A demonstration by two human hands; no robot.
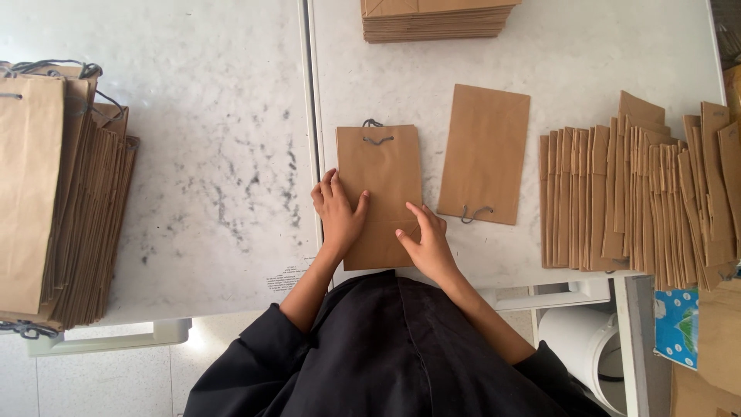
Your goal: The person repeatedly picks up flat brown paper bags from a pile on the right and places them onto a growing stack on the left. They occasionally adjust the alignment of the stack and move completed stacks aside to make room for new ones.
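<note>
Flat brown paper bag [380, 185] with cord handle lies centre frame on white table [208, 170]. Left hand [338, 210] and right hand [427, 241] press flat, fingers spread, on its lower edge. Second bag [485, 153] just right.

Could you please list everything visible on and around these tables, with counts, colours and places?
flat paper bag under the hands: one, brown, grey cord handle at its far end, table middle.
second flat bag: one, brown, cord handle at its near end, just right of the first.
fanned row of bags: many, brown, right side of the table.
stack of bags: one pile, brown, far edge.
handled-bag pile: one pile, brown, left table.
tables: two, white, scuffed.
white bin: one, below right.
left hand: on the bag's left edge.
right hand: on its lower right.
</note>
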